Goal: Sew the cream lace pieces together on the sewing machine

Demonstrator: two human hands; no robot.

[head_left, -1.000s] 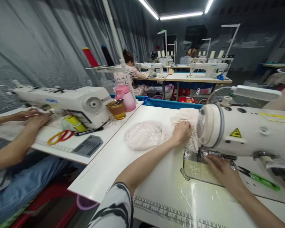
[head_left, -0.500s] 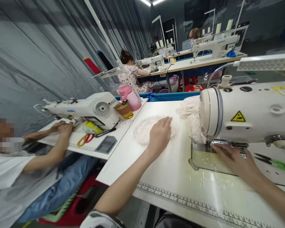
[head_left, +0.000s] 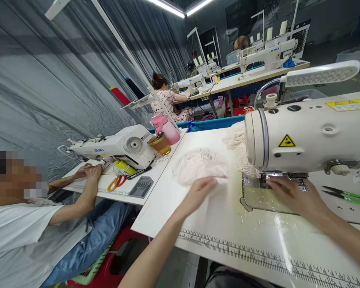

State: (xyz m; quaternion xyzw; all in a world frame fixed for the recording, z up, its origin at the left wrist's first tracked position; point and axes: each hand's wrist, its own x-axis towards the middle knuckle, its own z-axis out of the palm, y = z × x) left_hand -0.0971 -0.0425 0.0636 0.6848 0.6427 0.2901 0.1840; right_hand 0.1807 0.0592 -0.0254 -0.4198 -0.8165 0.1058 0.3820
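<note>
My left hand (head_left: 199, 194) is closed in a pinch at the near edge of a pale pink fabric pile (head_left: 192, 166). A thin pale piece seems to run from its fingertips, blurred by motion. The pile lies in a round, clear-rimmed dish on the white table. At the needle area of the large white sewing machine (head_left: 306, 136), my right hand (head_left: 294, 196) has its fingers curled beside the metal presser foot (head_left: 274, 176). Whatever those fingertips hold is hidden. Cream fringed fabric (head_left: 241, 150) is bunched behind and left of the machine head.
Green-handled thread snips (head_left: 348, 196) lie right of my right hand. A ruler strip (head_left: 246, 252) runs along the front edge. To the left, a co-worker (head_left: 33, 224) sews at another machine (head_left: 117, 148), near scissors (head_left: 117, 183), a cup (head_left: 160, 145) and a pink jug (head_left: 167, 130).
My left hand has drawn back toward me from over the fabric pile, uncovering it, and its fingers have closed. The right hand stays by the presser foot. The view has shifted slightly.
</note>
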